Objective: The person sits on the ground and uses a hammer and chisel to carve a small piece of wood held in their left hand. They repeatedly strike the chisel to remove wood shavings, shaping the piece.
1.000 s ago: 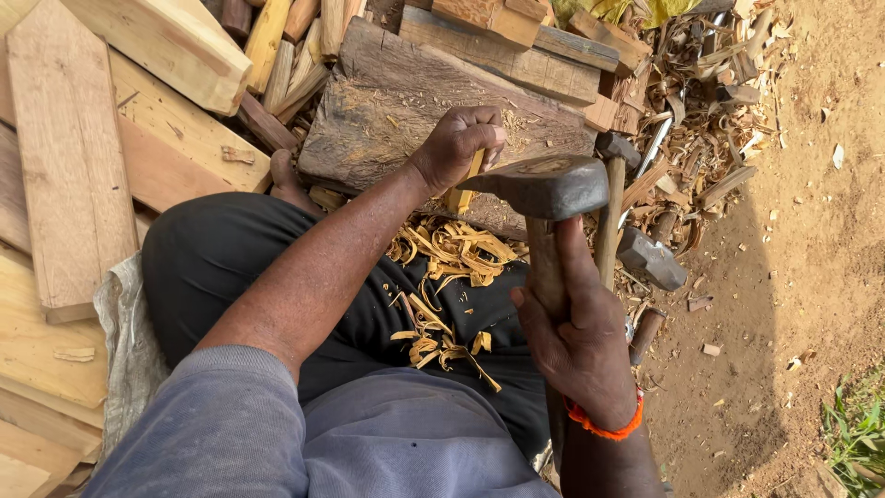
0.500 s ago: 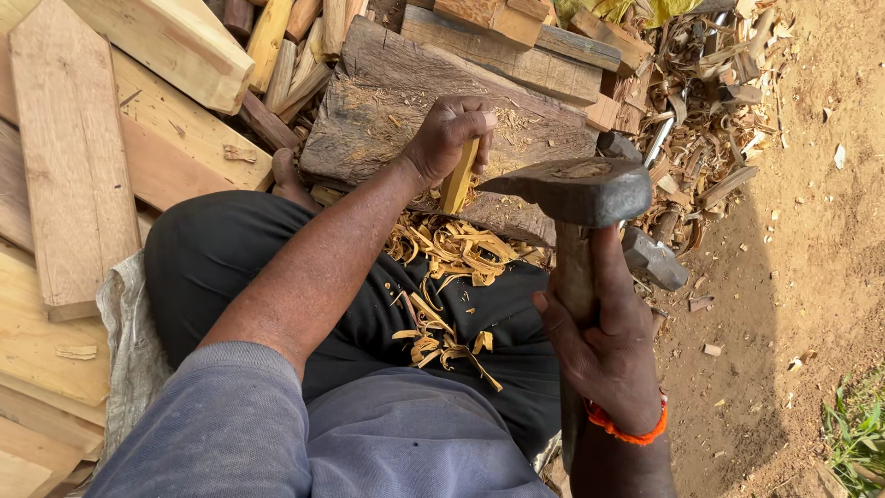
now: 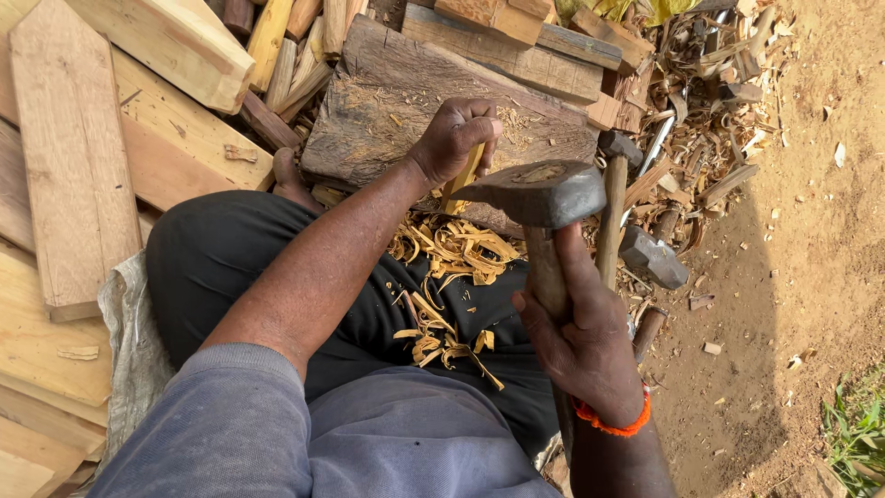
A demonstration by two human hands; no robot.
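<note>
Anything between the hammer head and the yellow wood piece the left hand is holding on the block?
Nothing visible. The grey metal hammer head, held by its wooden handle in the right hand, hangs just right of the thin yellow wooden piece. The left hand grips that piece against the dark weathered wooden block; its fingers are closest to the head.

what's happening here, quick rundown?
A person sits on the ground doing woodwork. The left hand holds a small yellowish wood piece upright against a dark, weathered wooden block. The right hand grips the handle of a heavy hammer, its head raised just beside the piece. Pale wood shavings lie across the lap, planks are stacked on the left, and another hammer lies on the dirt to the right.
</note>
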